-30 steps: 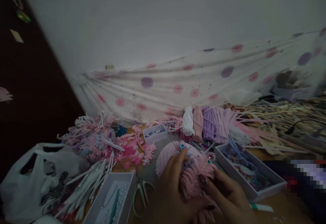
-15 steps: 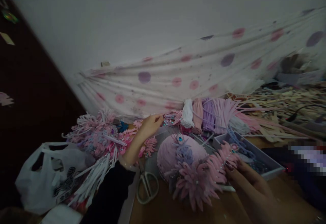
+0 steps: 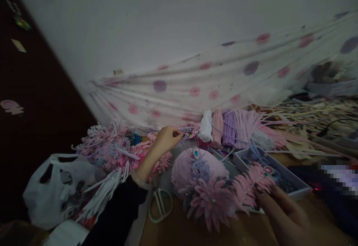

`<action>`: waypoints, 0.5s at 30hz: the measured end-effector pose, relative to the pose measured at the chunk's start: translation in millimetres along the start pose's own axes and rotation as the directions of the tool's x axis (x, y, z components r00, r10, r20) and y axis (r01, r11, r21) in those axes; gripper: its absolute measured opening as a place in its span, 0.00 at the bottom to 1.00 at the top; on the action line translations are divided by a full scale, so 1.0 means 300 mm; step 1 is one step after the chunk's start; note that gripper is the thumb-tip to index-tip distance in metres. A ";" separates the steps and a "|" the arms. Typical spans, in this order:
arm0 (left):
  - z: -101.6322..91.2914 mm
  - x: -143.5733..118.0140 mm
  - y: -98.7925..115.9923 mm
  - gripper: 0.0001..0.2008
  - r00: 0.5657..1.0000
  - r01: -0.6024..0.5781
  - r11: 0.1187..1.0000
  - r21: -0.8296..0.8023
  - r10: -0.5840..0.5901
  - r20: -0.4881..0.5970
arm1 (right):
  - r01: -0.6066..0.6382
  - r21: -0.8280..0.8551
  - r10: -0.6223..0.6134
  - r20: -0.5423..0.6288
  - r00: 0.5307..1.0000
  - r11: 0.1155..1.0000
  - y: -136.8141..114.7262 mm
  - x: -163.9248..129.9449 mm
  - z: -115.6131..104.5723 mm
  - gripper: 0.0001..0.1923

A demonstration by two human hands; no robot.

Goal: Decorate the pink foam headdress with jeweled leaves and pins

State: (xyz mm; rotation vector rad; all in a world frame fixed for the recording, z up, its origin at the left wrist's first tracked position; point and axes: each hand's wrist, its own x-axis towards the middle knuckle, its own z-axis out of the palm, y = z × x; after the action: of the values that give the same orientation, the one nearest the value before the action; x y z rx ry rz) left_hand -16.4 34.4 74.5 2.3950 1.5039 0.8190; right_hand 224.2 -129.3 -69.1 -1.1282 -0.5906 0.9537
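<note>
A pink felt headpiece [image 3: 195, 171] with a blue gem, purple leaves and pink feathery flowers lies on the table in front of me. My right hand [image 3: 279, 205] holds its pink feathered edge at the right side. My left hand [image 3: 166, 139], in a dark sleeve, reaches to the back of the table, its fingers pinched on a small sparkly trim piece [image 3: 186, 131] beside the pile of decorations.
White scissors [image 3: 160, 205] lie left of the headpiece. A shallow box of beads [image 3: 279, 171] stands at the right. A white plastic bag [image 3: 56, 190] sits at the left, pink and white cutouts [image 3: 106, 149] behind it, yarn bundles [image 3: 235, 126] and a spotted cloth [image 3: 195, 89] at the back.
My left hand left the headpiece and reached to the back, closing on a small trim piece. My right hand stayed on the headpiece's feathered edge, shifting right.
</note>
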 end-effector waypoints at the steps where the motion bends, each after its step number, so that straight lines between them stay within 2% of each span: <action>1: -0.005 0.001 0.003 0.10 1.000 -0.011 1.000 0.011 0.011 0.010 | -0.005 0.002 0.005 -0.024 1.000 1.000 0.003 0.000 -0.005 0.27; 6: -0.021 0.020 0.009 0.11 0.995 -0.057 0.997 0.049 0.053 0.088 | -0.093 0.024 0.095 -0.099 0.991 0.995 -0.006 0.005 -0.019 0.30; 10: -0.022 0.038 0.002 0.14 0.989 -0.088 0.993 0.085 0.076 0.129 | -0.106 0.001 0.105 -0.097 0.990 0.994 -0.009 0.017 -0.024 0.32; 15: -0.017 0.045 0.002 0.16 0.981 -0.118 0.989 0.090 0.102 0.163 | -0.147 0.072 0.153 -0.083 0.985 0.986 0.025 0.030 -0.049 0.34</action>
State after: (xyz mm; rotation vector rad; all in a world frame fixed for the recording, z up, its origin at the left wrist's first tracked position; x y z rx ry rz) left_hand -14.3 45.3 83.6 2.5675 1.3934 0.5714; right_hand 238.0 -127.7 -81.6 -1.1614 -0.4037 1.0395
